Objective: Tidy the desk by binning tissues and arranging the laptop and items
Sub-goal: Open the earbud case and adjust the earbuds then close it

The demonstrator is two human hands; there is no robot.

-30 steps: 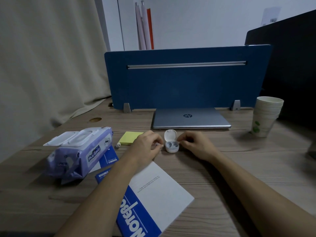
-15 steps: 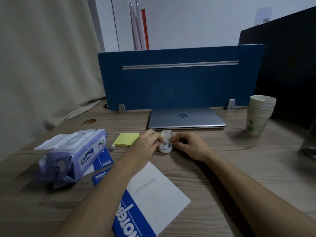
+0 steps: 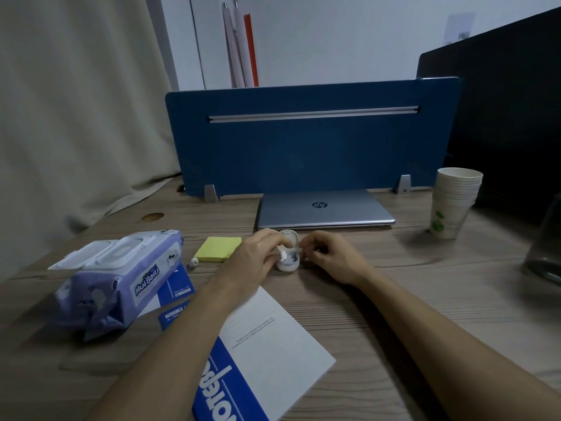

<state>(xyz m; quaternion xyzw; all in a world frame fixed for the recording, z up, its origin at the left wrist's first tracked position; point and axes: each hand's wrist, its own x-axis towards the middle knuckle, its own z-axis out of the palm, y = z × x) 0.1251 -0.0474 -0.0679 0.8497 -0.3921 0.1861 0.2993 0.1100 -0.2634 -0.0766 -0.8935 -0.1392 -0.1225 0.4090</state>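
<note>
A small white earbud case sits open on the wooden desk, just in front of the closed silver laptop. My left hand pinches a white earbud at the case's left rim. My right hand holds the case's right side with curled fingers. A second white earbud lies loose beside the yellow sticky-note pad. No tissue is in sight.
A purple wet-wipe pack with its lid flipped open lies at the left on blue cards. A blue-and-white booklet lies under my left forearm. Stacked paper cups stand at right, a dark glass object at the edge. A blue divider backs the desk.
My left hand has brought an earbud to the open case's left rim, and my right hand has closed in on the case's right side. The view has shifted slightly.
</note>
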